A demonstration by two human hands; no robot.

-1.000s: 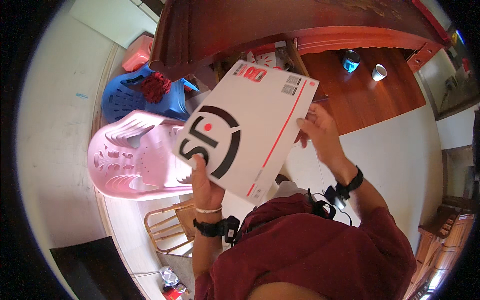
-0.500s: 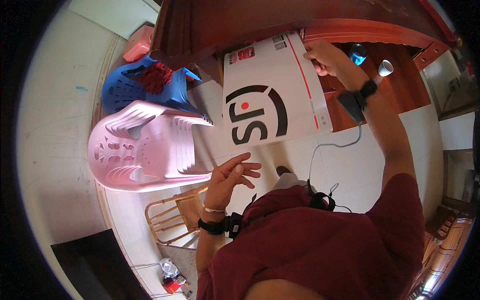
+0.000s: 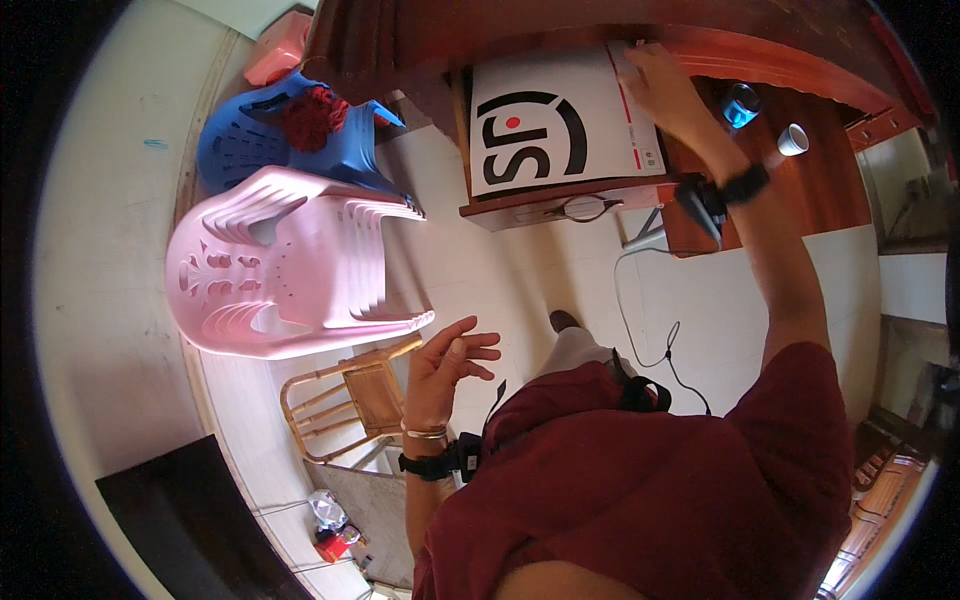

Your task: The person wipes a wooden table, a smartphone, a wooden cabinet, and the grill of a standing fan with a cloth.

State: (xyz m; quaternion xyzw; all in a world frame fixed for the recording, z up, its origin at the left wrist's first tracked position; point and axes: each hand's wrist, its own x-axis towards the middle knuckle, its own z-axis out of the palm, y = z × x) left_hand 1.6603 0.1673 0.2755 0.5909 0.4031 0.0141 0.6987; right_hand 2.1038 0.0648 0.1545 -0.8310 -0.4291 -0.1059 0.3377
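A large white flat parcel box (image 3: 600, 140) with a black ring-shaped mark and a red dot lies in a pulled-out wooden drawer (image 3: 500, 208). The drawer's front, with a metal handle (image 3: 582, 208), faces me. At the box's far right edge my right hand (image 3: 665, 90) has its fingers closed on the border; the fingertips are partly hidden. My left hand (image 3: 448, 368) is in the air over the floor, fingers apart, holding nothing. A wristband with a small device is on each wrist.
To the left stand stacked pink plastic chairs (image 3: 300, 270) and a blue chair (image 3: 260, 140) with a dark red cloth (image 3: 315, 118). A bamboo chair (image 3: 375, 400) is nearer me. A blue can (image 3: 741, 105) and a white cup (image 3: 793, 140) stand on the reddish wood at right.
The white box has moved away from me and down into the drawer, whose front now shows. My right hand has gone farther away with it. My left hand has barely moved.
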